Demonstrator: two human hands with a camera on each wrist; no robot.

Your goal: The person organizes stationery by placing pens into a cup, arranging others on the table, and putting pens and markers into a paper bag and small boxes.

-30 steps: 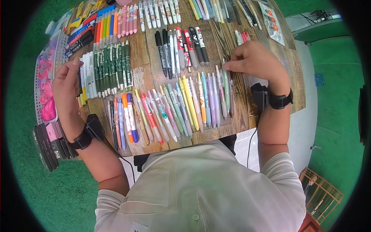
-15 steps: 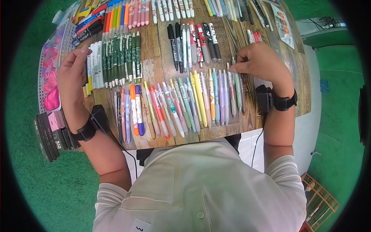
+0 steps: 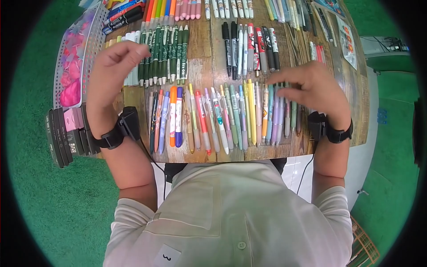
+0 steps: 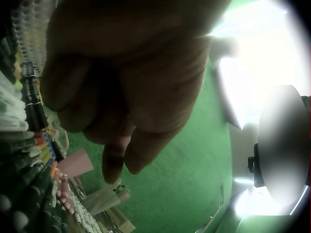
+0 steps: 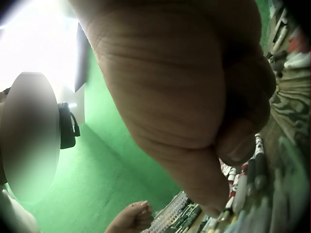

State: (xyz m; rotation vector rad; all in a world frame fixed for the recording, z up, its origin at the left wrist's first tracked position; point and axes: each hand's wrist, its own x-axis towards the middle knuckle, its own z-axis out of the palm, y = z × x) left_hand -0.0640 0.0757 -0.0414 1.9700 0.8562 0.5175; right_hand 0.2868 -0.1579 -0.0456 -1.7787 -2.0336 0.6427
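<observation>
My left hand [image 3: 116, 69] hovers beside the row of dark green pens [image 3: 171, 55], thumb near the forefinger, with nothing seen between them. White pens [image 3: 133, 76] lie partly hidden under it. In the left wrist view the fingers of this hand [image 4: 116, 97] bend loosely. My right hand [image 3: 311, 86] hangs over the right end of the front row of pens, its forefinger and thumb parted above the purple pens [image 3: 278, 120]. That row also has yellow pens [image 3: 252, 118], a red pen [image 3: 202, 122] and an orange-capped marker [image 3: 173, 116].
A white perforated basket [image 3: 94, 42] with pink items stands at the left, above dark boxes [image 3: 58, 138]. Black and red pens [image 3: 251, 49] form a middle group. Further rows of pens and a clear packet [image 3: 348, 42] lie toward the back of the wooden table [image 3: 204, 75].
The head view has shifted, so the table sits further right and higher. My left hand has moved right toward the green pens. The right thumb and forefinger have parted, away from the rightmost pens.
</observation>
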